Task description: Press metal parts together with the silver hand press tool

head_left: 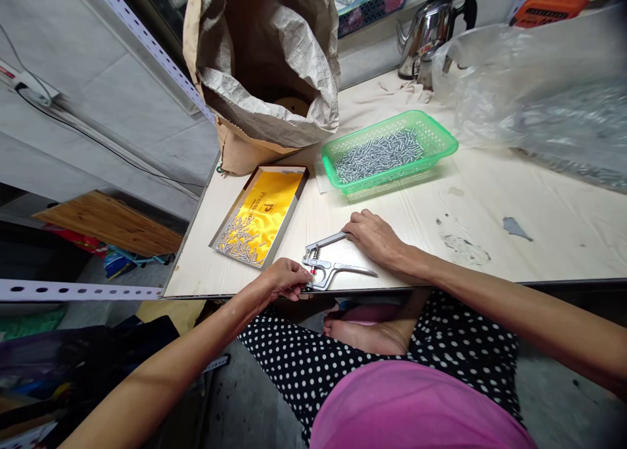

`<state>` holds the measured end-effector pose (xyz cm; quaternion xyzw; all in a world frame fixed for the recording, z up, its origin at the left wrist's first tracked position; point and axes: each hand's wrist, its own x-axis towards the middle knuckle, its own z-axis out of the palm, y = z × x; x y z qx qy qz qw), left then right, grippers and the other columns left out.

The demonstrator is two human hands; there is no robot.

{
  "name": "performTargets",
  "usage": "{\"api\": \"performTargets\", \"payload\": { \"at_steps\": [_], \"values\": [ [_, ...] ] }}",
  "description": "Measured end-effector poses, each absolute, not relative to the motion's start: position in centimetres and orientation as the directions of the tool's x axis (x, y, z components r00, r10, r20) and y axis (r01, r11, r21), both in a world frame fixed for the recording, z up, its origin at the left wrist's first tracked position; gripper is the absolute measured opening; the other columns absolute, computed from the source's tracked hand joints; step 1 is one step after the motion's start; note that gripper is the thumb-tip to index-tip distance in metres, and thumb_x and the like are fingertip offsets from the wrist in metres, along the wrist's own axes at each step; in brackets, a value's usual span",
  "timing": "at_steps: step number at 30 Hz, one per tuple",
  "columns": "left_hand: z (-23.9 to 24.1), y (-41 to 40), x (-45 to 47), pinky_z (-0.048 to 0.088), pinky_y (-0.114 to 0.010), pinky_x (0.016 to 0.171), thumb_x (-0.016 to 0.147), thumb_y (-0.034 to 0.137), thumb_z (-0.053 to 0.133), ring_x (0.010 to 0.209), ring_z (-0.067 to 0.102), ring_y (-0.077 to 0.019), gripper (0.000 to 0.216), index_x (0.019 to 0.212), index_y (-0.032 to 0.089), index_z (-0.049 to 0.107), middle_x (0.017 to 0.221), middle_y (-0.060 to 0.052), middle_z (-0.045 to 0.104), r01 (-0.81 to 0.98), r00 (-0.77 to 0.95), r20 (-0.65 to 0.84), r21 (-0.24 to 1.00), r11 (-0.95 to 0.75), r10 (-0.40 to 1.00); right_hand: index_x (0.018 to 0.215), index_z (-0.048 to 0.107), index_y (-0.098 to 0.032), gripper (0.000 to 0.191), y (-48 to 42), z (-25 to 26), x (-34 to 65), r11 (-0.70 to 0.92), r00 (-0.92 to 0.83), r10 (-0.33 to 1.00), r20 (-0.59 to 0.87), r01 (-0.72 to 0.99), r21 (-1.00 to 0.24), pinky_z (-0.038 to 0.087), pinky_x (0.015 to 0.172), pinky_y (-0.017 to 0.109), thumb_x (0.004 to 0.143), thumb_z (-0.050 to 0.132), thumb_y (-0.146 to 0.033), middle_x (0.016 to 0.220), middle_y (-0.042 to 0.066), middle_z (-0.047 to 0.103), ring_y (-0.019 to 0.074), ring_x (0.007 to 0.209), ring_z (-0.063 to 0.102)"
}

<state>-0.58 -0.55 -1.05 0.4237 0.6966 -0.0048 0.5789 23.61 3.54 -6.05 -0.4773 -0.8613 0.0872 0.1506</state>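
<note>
One tool [324, 265] was at the desk's [416, 230] near edge, between two hands. The right hand [372, 238] gripped one handle, hiding its tip. The left hand [287, 279] hid the head; I couldn't tell if it pinched anything. One box [289, 182] and one basket [392, 178] held too many pins [377, 155] to count.

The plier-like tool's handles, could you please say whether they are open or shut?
Open: the upper handle and lower handle spread apart.

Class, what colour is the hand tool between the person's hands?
The hand tool is mostly silver-grey; it shows best in the head view.
</note>
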Motion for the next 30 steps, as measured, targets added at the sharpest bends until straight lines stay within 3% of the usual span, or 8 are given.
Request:
{"api": "performTargets", "payload": {
  "at_steps": [11, 22, 30],
  "values": [
    [-1.2, -0.6, -0.7, 0.043, -0.020, 0.042, 0.064, 0.036, 0.082, 0.039, 0.047, -0.0070, 0.030, 0.065, 0.015, 0.060, 0.048, 0.006, 0.053, 0.575, 0.033, -0.814, 0.490, 0.655, 0.580, 0.096, 0.072, -0.018, 0.025, 2.9, -5.1, 23.4, 0.509, -0.476, 0.859, 0.186, 0.833, -0.218, 0.030, 0.068, 0.035, 0.097, 0.048, -0.018, 0.096, 0.010, 0.064, 0.0248, 0.093, 0.048],
    [-1.1, -0.4, -0.7, 0.044, -0.018, 0.041, 0.063, 0.038, 0.084, 0.037, 0.048, -0.0057, 0.034, 0.064, 0.014, 0.059, 0.047, 0.006, 0.054, 0.572, 0.035, -0.829, 0.475, 0.669, 0.558, 0.097, 0.071, -0.016, 0.023, 2.2, -5.4, 22.8, 0.483, -0.471, 0.876, 0.105, 0.860, -0.164, 0.027, 0.069, 0.034, 0.098, 0.048, -0.016, 0.097, 0.009, 0.063, 0.0228, 0.093, 0.047],
    [-1.3, -0.5, -0.8, 0.045, -0.019, 0.040, 0.063, 0.036, 0.083, 0.038, 0.049, -0.0065, 0.033, 0.066, 0.014, 0.060, 0.048, 0.006, 0.054, 0.556, 0.055, -0.823, 0.496, 0.667, 0.565, 0.098, 0.071, -0.019, 0.023, 3.5, -5.4, 22.9, 0.514, -0.497, 0.858, 0.133, 0.837, -0.186, 0.026, 0.069, 0.034, 0.099, 0.048, -0.019, 0.100, 0.008, 0.063, 0.0228, 0.094, 0.046]
  ]
}}
